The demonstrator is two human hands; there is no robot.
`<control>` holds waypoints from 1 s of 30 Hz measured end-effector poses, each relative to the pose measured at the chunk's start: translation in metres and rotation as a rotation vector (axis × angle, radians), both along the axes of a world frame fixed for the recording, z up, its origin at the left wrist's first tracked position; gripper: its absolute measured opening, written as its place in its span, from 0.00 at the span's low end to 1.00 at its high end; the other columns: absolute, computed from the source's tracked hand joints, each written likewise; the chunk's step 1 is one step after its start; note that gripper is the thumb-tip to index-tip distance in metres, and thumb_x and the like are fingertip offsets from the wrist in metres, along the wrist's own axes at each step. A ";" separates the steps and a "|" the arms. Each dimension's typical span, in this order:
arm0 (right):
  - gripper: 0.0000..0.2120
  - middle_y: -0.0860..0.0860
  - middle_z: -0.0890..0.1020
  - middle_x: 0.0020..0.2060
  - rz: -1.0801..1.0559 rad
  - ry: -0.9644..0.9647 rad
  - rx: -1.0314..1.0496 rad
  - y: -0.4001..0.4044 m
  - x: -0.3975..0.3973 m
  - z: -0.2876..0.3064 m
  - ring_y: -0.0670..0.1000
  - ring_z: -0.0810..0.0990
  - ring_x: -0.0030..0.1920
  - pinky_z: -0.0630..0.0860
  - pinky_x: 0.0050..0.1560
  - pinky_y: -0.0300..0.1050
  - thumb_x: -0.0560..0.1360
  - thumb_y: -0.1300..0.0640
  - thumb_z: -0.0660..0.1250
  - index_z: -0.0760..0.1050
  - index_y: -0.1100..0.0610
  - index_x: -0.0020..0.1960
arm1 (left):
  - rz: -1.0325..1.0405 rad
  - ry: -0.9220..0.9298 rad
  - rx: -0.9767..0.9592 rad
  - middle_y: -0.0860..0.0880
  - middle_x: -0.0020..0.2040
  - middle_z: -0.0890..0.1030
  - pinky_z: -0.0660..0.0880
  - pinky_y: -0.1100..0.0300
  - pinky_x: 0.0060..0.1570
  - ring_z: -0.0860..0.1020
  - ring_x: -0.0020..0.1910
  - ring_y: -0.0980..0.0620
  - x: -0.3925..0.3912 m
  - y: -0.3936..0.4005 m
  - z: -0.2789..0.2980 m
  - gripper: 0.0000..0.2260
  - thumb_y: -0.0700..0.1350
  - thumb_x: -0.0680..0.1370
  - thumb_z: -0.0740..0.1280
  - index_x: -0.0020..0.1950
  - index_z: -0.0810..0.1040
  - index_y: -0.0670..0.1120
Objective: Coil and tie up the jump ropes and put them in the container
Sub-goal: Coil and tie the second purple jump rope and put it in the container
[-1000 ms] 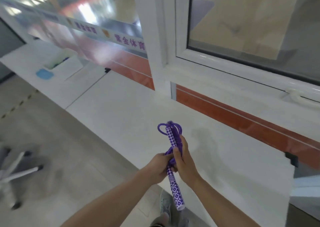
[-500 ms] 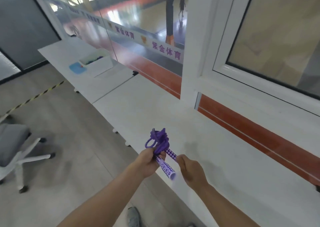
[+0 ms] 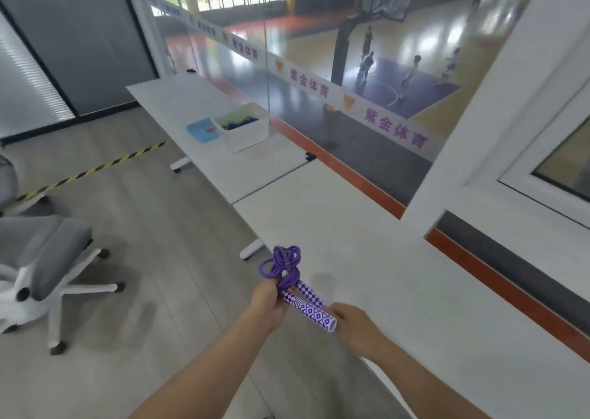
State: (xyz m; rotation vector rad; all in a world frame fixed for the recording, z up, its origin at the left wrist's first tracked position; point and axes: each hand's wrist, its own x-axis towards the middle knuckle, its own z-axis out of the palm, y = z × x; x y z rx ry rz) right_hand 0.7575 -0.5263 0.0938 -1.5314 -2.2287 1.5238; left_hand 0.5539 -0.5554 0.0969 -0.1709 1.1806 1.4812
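Two hands meet over the near edge of a long white table (image 3: 367, 243). The left hand (image 3: 266, 303) grips a coiled purple jump rope (image 3: 282, 267) at the point where the bundled cord joins its handles, fingers curled round it, so the loops stand up above the fist. The two handles (image 3: 311, 310), patterned in purple and white diamonds, stick out toward the right hand (image 3: 354, 324), which sits at the handle ends; whether it touches them or how its fingers lie cannot be told. The rope is held in the air above the table's near edge, not resting on it. On the adjoining table farther along, well apart, stands a white container (image 3: 247, 132) with purple and green ropes in it, and a blue lid (image 3: 201, 130) lies just beside it. A grey office chair (image 3: 44, 259) stands on the floor to the left.
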 end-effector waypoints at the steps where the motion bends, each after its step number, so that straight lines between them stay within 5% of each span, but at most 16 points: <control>1: 0.20 0.48 0.83 0.35 -0.060 0.069 -0.167 -0.003 -0.019 0.001 0.46 0.80 0.37 0.75 0.44 0.45 0.72 0.35 0.67 0.79 0.52 0.38 | 0.022 0.054 0.006 0.42 0.39 0.77 0.74 0.62 0.26 0.75 0.29 0.52 -0.010 0.002 0.000 0.06 0.37 0.83 0.60 0.52 0.77 0.40; 3: 0.21 0.57 0.86 0.49 -0.216 0.275 -0.548 -0.005 -0.048 0.002 0.55 0.86 0.48 0.80 0.56 0.53 0.75 0.41 0.69 0.83 0.58 0.54 | 0.022 0.160 0.031 0.39 0.46 0.77 0.74 0.58 0.32 0.76 0.35 0.48 -0.029 0.002 0.002 0.09 0.37 0.82 0.60 0.59 0.77 0.39; 5: 0.21 0.66 0.82 0.56 -0.274 0.472 -0.856 -0.002 -0.067 0.011 0.63 0.84 0.52 0.79 0.59 0.59 0.80 0.54 0.66 0.74 0.68 0.66 | -0.024 0.219 0.034 0.38 0.49 0.76 0.70 0.57 0.33 0.74 0.37 0.48 -0.048 0.000 0.002 0.11 0.37 0.82 0.59 0.63 0.76 0.38; 7: 0.21 0.67 0.81 0.56 -0.232 0.541 -0.998 0.003 -0.082 0.021 0.64 0.84 0.50 0.81 0.54 0.58 0.80 0.59 0.64 0.69 0.70 0.69 | -0.072 0.253 0.006 0.38 0.49 0.76 0.69 0.60 0.31 0.72 0.33 0.52 -0.061 -0.001 0.000 0.11 0.38 0.83 0.60 0.62 0.77 0.39; 10: 0.18 0.63 0.82 0.48 -0.200 0.464 -1.086 0.012 -0.104 0.021 0.59 0.83 0.40 0.83 0.43 0.52 0.81 0.53 0.66 0.72 0.65 0.64 | -0.133 0.248 0.039 0.40 0.48 0.79 0.74 0.58 0.37 0.76 0.36 0.50 -0.064 0.004 -0.001 0.09 0.42 0.83 0.62 0.60 0.79 0.43; 13: 0.15 0.57 0.79 0.38 -0.060 0.330 -0.990 0.027 -0.124 0.019 0.52 0.79 0.31 0.78 0.31 0.45 0.77 0.56 0.72 0.71 0.60 0.59 | -0.205 0.235 0.030 0.42 0.48 0.81 0.72 0.56 0.41 0.77 0.43 0.47 -0.066 0.013 0.008 0.07 0.47 0.80 0.66 0.56 0.82 0.49; 17: 0.09 0.55 0.75 0.33 -0.002 0.269 -0.894 0.068 -0.140 0.025 0.50 0.74 0.26 0.74 0.26 0.40 0.78 0.64 0.67 0.71 0.60 0.57 | -0.253 0.139 0.019 0.42 0.45 0.79 0.70 0.57 0.40 0.75 0.40 0.48 -0.099 0.032 0.025 0.16 0.43 0.69 0.65 0.54 0.80 0.40; 23: 0.21 0.56 0.79 0.36 0.141 0.117 -0.693 0.130 -0.164 0.024 0.54 0.78 0.30 0.78 0.32 0.45 0.71 0.61 0.70 0.73 0.60 0.63 | -0.179 0.238 -0.028 0.41 0.49 0.80 0.77 0.55 0.39 0.78 0.40 0.46 -0.131 0.084 0.036 0.20 0.40 0.75 0.62 0.67 0.70 0.48; 30: 0.22 0.52 0.81 0.35 0.336 0.012 -0.356 0.191 -0.181 0.016 0.50 0.80 0.31 0.80 0.37 0.45 0.69 0.58 0.67 0.75 0.62 0.62 | -0.240 0.357 -0.171 0.45 0.48 0.83 0.80 0.54 0.42 0.81 0.44 0.48 -0.153 0.148 0.048 0.11 0.49 0.78 0.67 0.53 0.81 0.43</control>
